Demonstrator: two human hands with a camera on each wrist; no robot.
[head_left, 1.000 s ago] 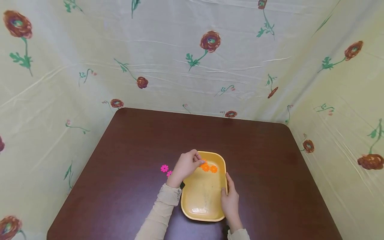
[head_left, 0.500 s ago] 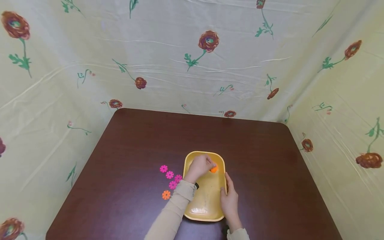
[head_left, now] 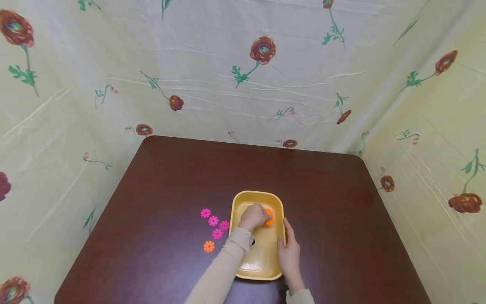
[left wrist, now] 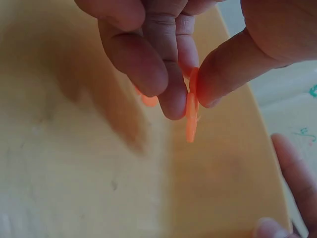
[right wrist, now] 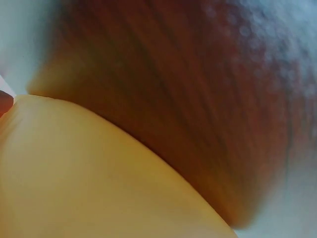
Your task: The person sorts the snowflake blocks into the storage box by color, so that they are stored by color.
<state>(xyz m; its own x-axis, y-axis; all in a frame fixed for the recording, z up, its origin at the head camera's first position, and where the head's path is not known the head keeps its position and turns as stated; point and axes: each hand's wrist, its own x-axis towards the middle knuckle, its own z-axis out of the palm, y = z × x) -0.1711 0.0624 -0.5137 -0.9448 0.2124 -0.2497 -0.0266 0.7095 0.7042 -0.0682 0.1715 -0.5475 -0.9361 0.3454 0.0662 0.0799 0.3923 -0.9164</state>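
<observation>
Left wrist view: an orange disc point(left wrist: 191, 116) is pinched by the left hand point(head_left: 253, 217) inside the yellow tray point(head_left: 262, 257), whose right rim is gripped by the right hand point(head_left: 289, 256) near the tabletop's point(head_left: 326, 194) front edge.

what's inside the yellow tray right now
The left hand is inside the yellow tray, pinching an orange disc on edge. More orange shows behind the fingers, but they cover it, so its count is unclear. The near half looks bare.
</observation>
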